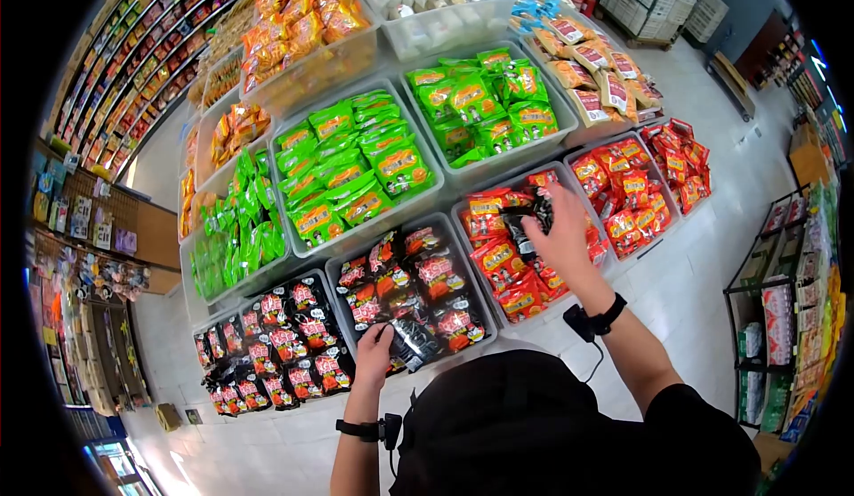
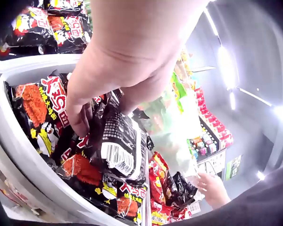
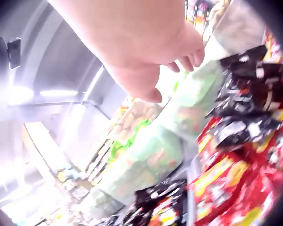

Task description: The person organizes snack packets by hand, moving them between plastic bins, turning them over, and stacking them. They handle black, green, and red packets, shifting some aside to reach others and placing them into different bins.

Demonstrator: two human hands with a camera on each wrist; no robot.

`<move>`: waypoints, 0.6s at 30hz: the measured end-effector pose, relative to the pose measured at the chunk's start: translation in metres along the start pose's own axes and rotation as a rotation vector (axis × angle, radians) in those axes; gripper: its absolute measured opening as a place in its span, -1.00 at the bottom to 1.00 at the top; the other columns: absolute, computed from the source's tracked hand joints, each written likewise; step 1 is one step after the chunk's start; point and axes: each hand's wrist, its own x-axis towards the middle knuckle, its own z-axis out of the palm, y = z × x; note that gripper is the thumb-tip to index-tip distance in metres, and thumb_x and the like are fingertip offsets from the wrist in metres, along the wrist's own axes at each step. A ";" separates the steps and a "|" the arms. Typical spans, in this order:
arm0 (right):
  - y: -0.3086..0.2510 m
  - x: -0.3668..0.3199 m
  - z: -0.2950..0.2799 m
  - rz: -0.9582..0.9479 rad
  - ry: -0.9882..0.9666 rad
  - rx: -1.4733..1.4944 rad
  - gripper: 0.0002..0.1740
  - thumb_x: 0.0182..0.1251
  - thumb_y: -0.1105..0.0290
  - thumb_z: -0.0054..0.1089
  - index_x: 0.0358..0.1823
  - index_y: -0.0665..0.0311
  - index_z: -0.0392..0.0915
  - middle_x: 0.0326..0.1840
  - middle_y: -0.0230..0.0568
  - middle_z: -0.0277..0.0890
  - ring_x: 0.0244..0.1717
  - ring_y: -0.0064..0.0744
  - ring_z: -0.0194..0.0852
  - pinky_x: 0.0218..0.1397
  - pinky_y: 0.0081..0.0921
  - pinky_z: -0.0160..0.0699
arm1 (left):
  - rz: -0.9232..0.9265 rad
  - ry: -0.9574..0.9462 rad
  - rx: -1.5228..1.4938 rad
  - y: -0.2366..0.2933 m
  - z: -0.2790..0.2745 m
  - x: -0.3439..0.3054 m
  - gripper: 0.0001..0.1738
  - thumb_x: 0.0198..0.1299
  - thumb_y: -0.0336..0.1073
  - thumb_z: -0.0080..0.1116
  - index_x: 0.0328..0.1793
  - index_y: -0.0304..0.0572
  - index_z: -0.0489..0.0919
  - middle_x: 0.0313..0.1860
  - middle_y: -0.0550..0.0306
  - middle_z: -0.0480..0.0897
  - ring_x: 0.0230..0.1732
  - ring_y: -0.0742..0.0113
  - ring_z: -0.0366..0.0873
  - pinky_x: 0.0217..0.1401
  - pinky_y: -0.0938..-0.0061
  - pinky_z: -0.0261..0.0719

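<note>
- Far L: a pile of black-and-red noodle packs (image 1: 276, 345) in a clear tub.
- Up behind them: lots of green packs (image 1: 356, 176), in two tubs side by side.
- The left hand (image 1: 374, 354) is down in the next tub along. Its fingers are curled round a black pack with a barcode (image 2: 120, 148) and grip it by the top end.
- That pack is inside the grey tub (image 2: 23, 160). It lies on top of more black-and-red packs (barcode side up) and touches them.
- There is a black strap (image 1: 360, 427) on the L wrist.
- The right hand (image 1: 562, 233) is higher up and further R. Its fingers are bent round a dark pack (image 1: 525, 220) and hold it.
- The dark pack sits just above the orange-red packs (image 1: 507, 269) in the tub there. I can't tell if it touches them.
- The R wrist view is blurry, so the fingertips don't show well there.
- Far R: a tub of red packs (image 1: 632, 189), next to the orange-red ones.
</note>
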 end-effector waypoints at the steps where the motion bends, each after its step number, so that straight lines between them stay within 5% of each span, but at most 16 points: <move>1: -0.020 -0.005 0.001 -0.043 -0.048 0.125 -0.44 0.13 0.29 0.41 0.13 0.38 0.46 0.03 0.10 0.51 0.06 0.12 0.48 0.15 -0.06 0.46 | 0.071 -0.037 -0.012 -0.006 0.000 0.004 -0.75 0.45 -0.24 0.16 0.04 -0.28 0.64 -0.23 0.33 0.64 -0.22 0.59 0.50 -0.15 0.63 0.42; 3: -0.054 -0.033 0.022 0.107 -0.435 0.536 -0.51 0.22 0.19 0.42 0.05 0.35 0.55 -0.20 0.00 0.64 -0.16 -0.08 0.64 -0.07 -0.21 0.61 | 0.044 -0.043 -0.054 -0.003 0.004 0.003 -0.76 0.46 -0.26 0.15 0.06 -0.28 0.64 -0.22 0.32 0.64 -0.21 0.57 0.51 -0.11 0.62 0.44; 4: -0.079 -0.031 0.016 0.301 -0.860 0.623 -0.43 0.27 0.04 0.39 0.06 0.38 0.55 -0.29 -0.05 0.69 -0.25 -0.14 0.71 -0.16 -0.25 0.64 | 0.018 -0.030 -0.055 0.005 0.008 -0.001 -0.76 0.46 -0.28 0.14 0.07 -0.29 0.64 -0.22 0.31 0.64 -0.20 0.56 0.51 -0.10 0.61 0.45; 7: -0.091 -0.074 0.078 0.154 -1.239 0.591 -0.21 0.28 -0.19 0.29 0.02 0.55 0.52 -0.23 0.15 0.69 -0.19 -0.01 0.73 -0.15 -0.22 0.65 | 0.123 0.005 -0.037 -0.001 0.010 0.011 -0.75 0.46 -0.30 0.14 0.07 -0.33 0.64 -0.20 0.27 0.65 -0.18 0.53 0.53 -0.06 0.59 0.46; 8: -0.096 -0.078 0.091 0.128 -1.288 0.561 -0.18 0.26 -0.22 0.29 0.02 0.57 0.50 -0.19 0.24 0.66 -0.17 0.07 0.70 -0.14 -0.22 0.65 | 0.169 0.007 -0.122 0.000 0.015 0.011 -0.76 0.45 -0.32 0.13 0.05 -0.37 0.63 -0.16 0.23 0.67 -0.16 0.51 0.54 -0.05 0.58 0.47; 10: -0.100 -0.091 0.115 0.196 -1.174 0.573 -0.27 0.25 -0.11 0.41 0.09 0.45 0.48 -0.20 -0.06 0.67 -0.23 -0.23 0.67 -0.17 -0.37 0.61 | 0.262 0.023 -0.045 0.004 0.018 0.016 -0.79 0.45 -0.34 0.12 0.03 -0.36 0.63 -0.16 0.22 0.67 -0.16 0.51 0.54 -0.05 0.58 0.47; 12: -0.092 -0.088 0.121 0.534 -1.243 0.880 -0.32 0.20 0.00 0.50 0.08 0.43 0.49 -0.12 -0.18 0.65 -0.19 -0.36 0.61 -0.20 -0.44 0.59 | 0.193 0.003 -0.165 0.014 0.023 0.015 -0.80 0.45 -0.34 0.12 0.02 -0.34 0.62 -0.19 0.23 0.65 -0.18 0.51 0.53 -0.07 0.58 0.46; 13: -0.097 -0.070 0.103 0.603 -1.272 0.920 -0.24 0.16 0.11 0.56 0.25 0.41 0.41 0.02 -0.20 0.61 -0.08 -0.45 0.57 -0.17 -0.51 0.59 | 0.160 -0.008 -0.226 0.023 0.028 0.015 -0.81 0.45 -0.35 0.12 0.02 -0.34 0.61 -0.20 0.24 0.64 -0.19 0.51 0.53 -0.08 0.58 0.46; 16: -0.112 -0.039 0.050 0.592 -1.167 0.940 -0.09 0.12 0.18 0.60 0.39 0.40 0.27 0.15 -0.13 0.55 0.06 -0.42 0.54 0.03 -0.47 0.60 | 0.364 -0.054 -0.081 0.044 0.056 0.005 -0.83 0.50 -0.31 0.09 0.02 -0.26 0.59 -0.24 0.30 0.63 -0.22 0.59 0.51 -0.15 0.60 0.47; 17: -0.100 -0.054 0.065 0.625 -1.164 1.117 0.01 0.06 0.24 0.64 0.46 0.37 0.18 0.23 -0.10 0.49 0.16 -0.38 0.51 0.25 -0.41 0.51 | 0.279 -0.073 -0.035 0.057 0.065 -0.004 -0.84 0.51 -0.30 0.07 -0.02 -0.23 0.58 -0.27 0.32 0.59 -0.21 0.59 0.49 -0.12 0.61 0.46; 18: -0.101 -0.048 0.054 0.632 -1.129 1.073 0.05 -0.04 0.18 0.67 0.43 0.35 0.21 0.12 -0.17 0.59 0.02 -0.41 0.59 0.09 -0.40 0.61 | 0.414 -0.069 0.091 0.067 0.074 -0.007 -0.85 0.50 -0.30 0.07 -0.02 -0.23 0.55 -0.24 0.32 0.57 -0.20 0.57 0.48 -0.07 0.63 0.46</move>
